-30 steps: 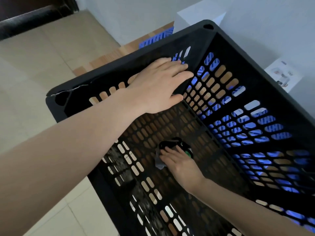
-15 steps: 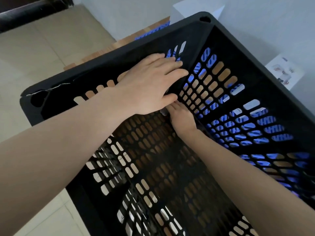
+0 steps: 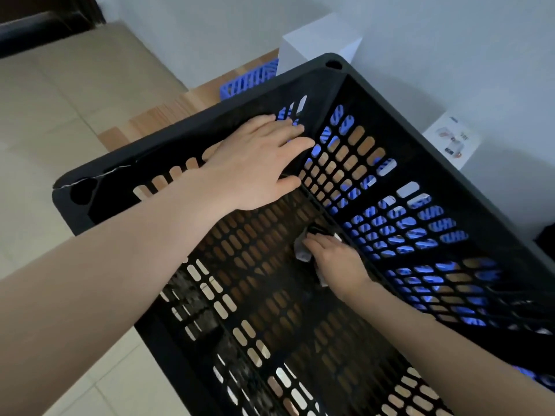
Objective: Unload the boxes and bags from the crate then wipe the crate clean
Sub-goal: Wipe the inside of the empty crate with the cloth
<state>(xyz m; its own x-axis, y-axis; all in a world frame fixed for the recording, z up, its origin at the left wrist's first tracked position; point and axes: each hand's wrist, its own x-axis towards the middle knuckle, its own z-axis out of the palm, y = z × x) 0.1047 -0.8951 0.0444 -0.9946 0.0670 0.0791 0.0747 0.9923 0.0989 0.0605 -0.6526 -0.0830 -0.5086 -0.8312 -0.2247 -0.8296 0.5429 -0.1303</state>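
Left hand (image 3: pixel 258 166), fingers spread, is bracing the crate (image 3: pixel 186 139) wall; right hand (image 3: pixel 338 264), apparently flat-fingered, is pressing a cloth (image 3: pixel 301 251) onto its floor.

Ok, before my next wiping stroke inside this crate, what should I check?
1. Boxes and bags out of the crate: ok, only the cloth lies inside.
2. Crate steadied: ok, the left hand lies flat against the far wall.
3. Cloth under control: ok, the right hand presses it on the floor beside the right wall.
4. Floor clean: cannot tell, too dark.
5. Rim sound: not ok, a pale crack-like line crosses the left corner.
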